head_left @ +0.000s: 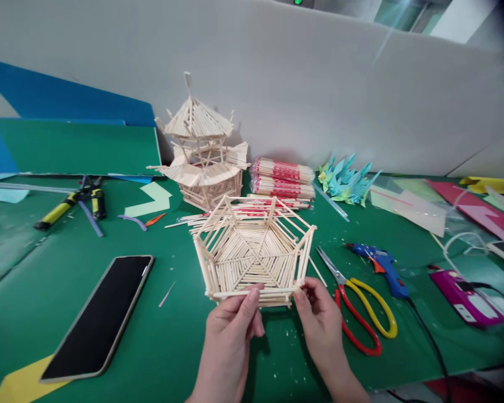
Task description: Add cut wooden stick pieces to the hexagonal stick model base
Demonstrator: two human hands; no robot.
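Between my two hands is a six-sided frame of thin wooden sticks (pixel 252 257), its floor laid in wedges of sticks that meet at the centre. My left hand (pixel 237 324) grips the near edge, thumb on top and fingers partly hidden beneath. At the near right corner, my right hand (pixel 319 316) pinches the frame between thumb and fingers. Behind it stands a pagoda-like model (pixel 205 151) of the same sticks, with two roof tiers. Loose sticks and red-banded stick bundles (pixel 282 178) lie just beyond the frame.
Right of my hands lie scissors (pixel 357 305), a blue glue gun (pixel 382 266) with a cable, and a purple power strip (pixel 466 296). A phone (pixel 101 316) and yellow-handled pliers (pixel 73 201) lie to the left. Folded blue paper pieces (pixel 348 179) stand by the back wall.
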